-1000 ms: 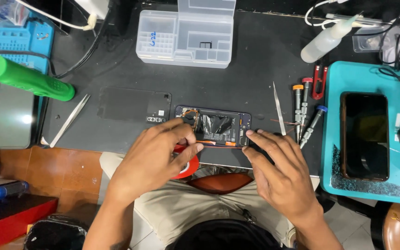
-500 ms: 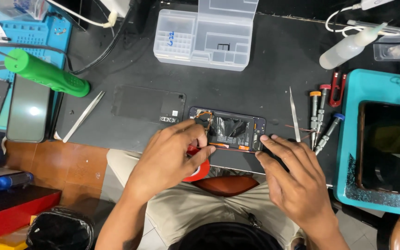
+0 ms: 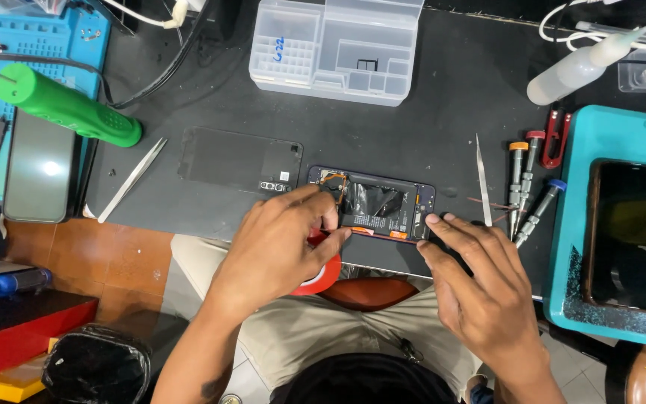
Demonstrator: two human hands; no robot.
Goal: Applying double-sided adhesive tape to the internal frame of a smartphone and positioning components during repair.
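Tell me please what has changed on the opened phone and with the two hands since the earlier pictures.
Little changed. The left hand keeps its fingers on the near left part of the opened phone, over the red tape roll, and has crept slightly further onto the phone. The right hand still presses the phone's near right corner. The phone, back cover and tweezers stayed where they were; only the camera shifted.

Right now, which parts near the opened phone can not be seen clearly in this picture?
Head view only:
- Left edge of the opened phone: covered by the left hand.
- Red object: mostly under the left hand; its kind is unclear.
- Whether the left fingers pinch anything: hidden by the hand itself.
- Phone's lower right corner: covered by the right hand fingertips.
- Small parts inside the phone: too small to tell.
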